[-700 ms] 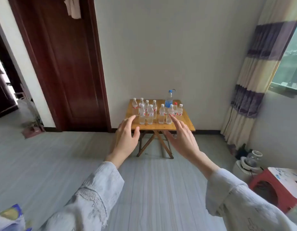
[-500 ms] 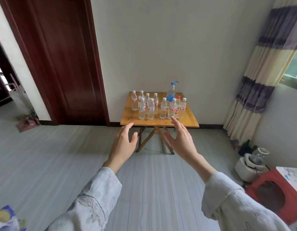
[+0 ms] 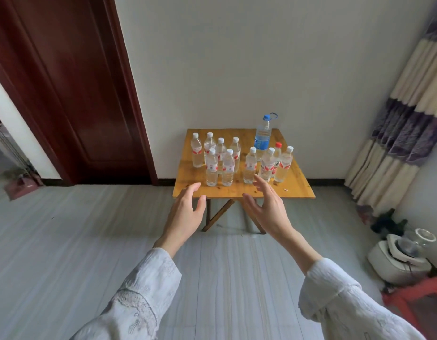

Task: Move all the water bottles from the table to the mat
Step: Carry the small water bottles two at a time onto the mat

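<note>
A small wooden folding table (image 3: 296,190) stands against the far wall. Several clear water bottles with white caps and red labels stand upright on it, a left cluster (image 3: 211,168) and a right cluster (image 3: 266,165). One bottle has a red cap (image 3: 278,153). A taller bottle with a blue label and blue cap (image 3: 262,138) stands at the back. My left hand (image 3: 185,212) and my right hand (image 3: 267,209) are stretched out in front of the table's near edge, fingers apart, holding nothing. No mat is in view.
A dark wooden door (image 3: 72,89) is left of the table. A striped curtain (image 3: 406,133) hangs at right. A white kettle appliance (image 3: 401,256) and a red stool (image 3: 418,298) sit on the floor at right. Grey floor lies between me and the table.
The table and bottles have grown larger and closer in view. Both hands stay raised and open, now reaching near the table's front edge.
</note>
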A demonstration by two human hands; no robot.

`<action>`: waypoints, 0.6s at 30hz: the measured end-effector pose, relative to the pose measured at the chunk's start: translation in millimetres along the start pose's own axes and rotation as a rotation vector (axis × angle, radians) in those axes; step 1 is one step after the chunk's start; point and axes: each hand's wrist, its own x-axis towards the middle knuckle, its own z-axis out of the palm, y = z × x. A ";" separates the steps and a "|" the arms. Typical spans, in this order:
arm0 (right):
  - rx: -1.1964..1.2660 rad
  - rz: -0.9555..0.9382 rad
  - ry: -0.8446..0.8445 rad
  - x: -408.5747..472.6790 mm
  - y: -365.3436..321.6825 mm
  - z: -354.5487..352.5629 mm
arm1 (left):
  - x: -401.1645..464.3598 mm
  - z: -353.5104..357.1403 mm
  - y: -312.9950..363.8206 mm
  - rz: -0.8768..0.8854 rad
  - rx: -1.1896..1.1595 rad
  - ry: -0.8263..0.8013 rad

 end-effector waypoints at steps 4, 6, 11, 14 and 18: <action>-0.004 0.006 -0.025 58.0 39.6 23.7 | 55.4 28.8 -24.9 -0.036 -0.023 -0.024; 0.009 0.011 -0.032 88.9 59.6 33.5 | 83.8 44.0 -36.5 -0.052 -0.040 -0.022; 0.043 0.025 -0.099 164.5 109.3 52.4 | 152.9 82.5 -63.4 -0.149 -0.064 -0.023; 0.053 0.057 -0.133 205.7 135.2 64.8 | 187.7 99.0 -80.3 -0.212 -0.066 -0.031; 0.070 0.100 -0.189 242.1 161.6 89.9 | 220.1 114.4 -105.4 -0.288 -0.077 -0.044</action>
